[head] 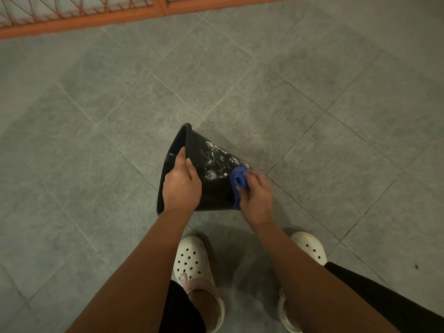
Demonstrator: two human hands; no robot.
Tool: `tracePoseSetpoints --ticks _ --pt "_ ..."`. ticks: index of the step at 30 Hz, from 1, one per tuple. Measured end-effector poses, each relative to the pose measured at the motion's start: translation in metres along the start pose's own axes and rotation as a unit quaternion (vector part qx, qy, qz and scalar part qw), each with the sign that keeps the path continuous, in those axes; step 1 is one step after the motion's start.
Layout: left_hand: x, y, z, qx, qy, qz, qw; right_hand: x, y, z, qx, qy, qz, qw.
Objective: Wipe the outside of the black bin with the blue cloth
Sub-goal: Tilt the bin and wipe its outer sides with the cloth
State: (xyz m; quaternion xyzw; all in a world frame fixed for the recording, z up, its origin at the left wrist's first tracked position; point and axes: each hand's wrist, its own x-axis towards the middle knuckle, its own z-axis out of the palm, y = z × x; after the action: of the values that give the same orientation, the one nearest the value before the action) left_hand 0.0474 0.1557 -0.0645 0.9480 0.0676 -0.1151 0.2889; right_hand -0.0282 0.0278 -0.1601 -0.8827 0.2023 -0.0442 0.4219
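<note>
The black bin (216, 193) lies tilted on the floor (312, 116), long axis running from mouth, upper left, to base, lower right. Our left hand (181, 186) clasps the rim. Our right hand (255, 198), grip closed on the blue cloth (237, 179), sits near the base, with white smears (216, 152) just up-wall.

White clogs (192, 263) on grey tiled floor (312, 104); orange gate (79, 20) beyond.

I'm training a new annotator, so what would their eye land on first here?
At centre, a black bin tilted on the grey tiled floor, its outer wall streaked with white residue. The left hand grips its rim while the right hand holds a blue cloth against the wall. White clogs stand below.
</note>
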Motion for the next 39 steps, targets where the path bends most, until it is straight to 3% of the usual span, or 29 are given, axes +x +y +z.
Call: tracePoseSetpoints --ticks 5,11,18,24,33,39 --pt "-0.005 0.006 0.001 0.007 -0.020 0.037 0.999 0.015 -0.007 0.002 0.025 -0.004 -0.021 0.999" --pt "-0.009 0.009 0.002 0.028 -0.019 0.043 0.998 0.026 -0.007 -0.002 -0.007 -0.030 0.123 0.992" --pt "-0.008 0.010 0.001 0.015 -0.031 0.049 0.998 0.016 -0.030 0.003 0.035 0.021 0.024 0.999" --pt "-0.010 0.008 0.001 0.019 -0.031 0.048 0.998 0.022 -0.009 -0.001 0.029 -0.012 0.083 0.996" --pt "-0.006 0.008 0.001 0.017 -0.037 0.054 0.998 0.013 -0.018 0.002 0.058 0.000 -0.041 0.997" --pt "-0.007 0.010 0.000 0.020 -0.035 0.047 0.998 0.026 -0.018 -0.005 0.066 0.002 0.056 0.996"
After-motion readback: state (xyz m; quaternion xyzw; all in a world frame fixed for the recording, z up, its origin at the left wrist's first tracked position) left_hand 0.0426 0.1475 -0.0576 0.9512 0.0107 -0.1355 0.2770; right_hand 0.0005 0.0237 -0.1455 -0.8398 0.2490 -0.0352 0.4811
